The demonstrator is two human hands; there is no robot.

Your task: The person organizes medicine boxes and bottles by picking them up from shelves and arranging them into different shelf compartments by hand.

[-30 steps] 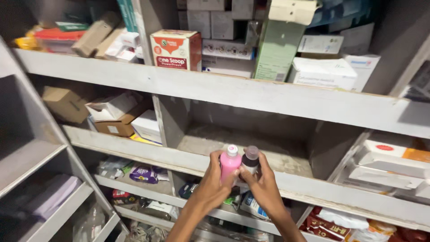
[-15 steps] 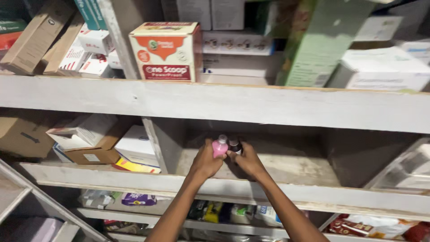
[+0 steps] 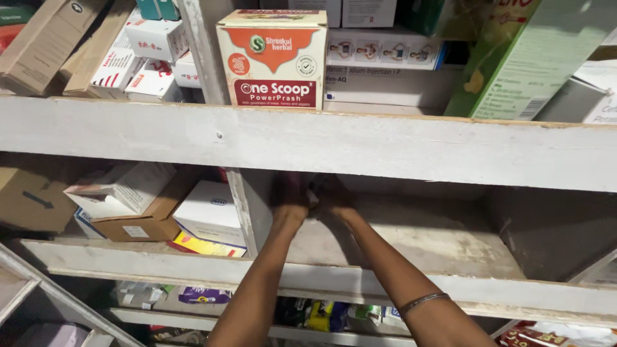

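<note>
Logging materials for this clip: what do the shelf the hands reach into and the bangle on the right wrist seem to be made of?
Shelf: probably wood under worn white paint, with chipped edges and a dusty, scuffed floor. Bangle: likely metal, a thin grey band with a dull sheen.

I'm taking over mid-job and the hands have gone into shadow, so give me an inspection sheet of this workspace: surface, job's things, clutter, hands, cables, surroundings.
Surface: grey, dusty shelf compartment, mostly bare.
Job's things: nothing seen; whatever the hands hold is hidden in shadow at the back of the compartment.
Clutter: cardboard carton with white boxes in the compartment to the left.
Hands: left hand and right hand close together, deep in the compartment; grip cannot be told. Bangle on the right forearm.
Cables: nothing seen.
Surroundings: orange-and-cream box and green box on the shelf above; packets on the shelf below.
</note>
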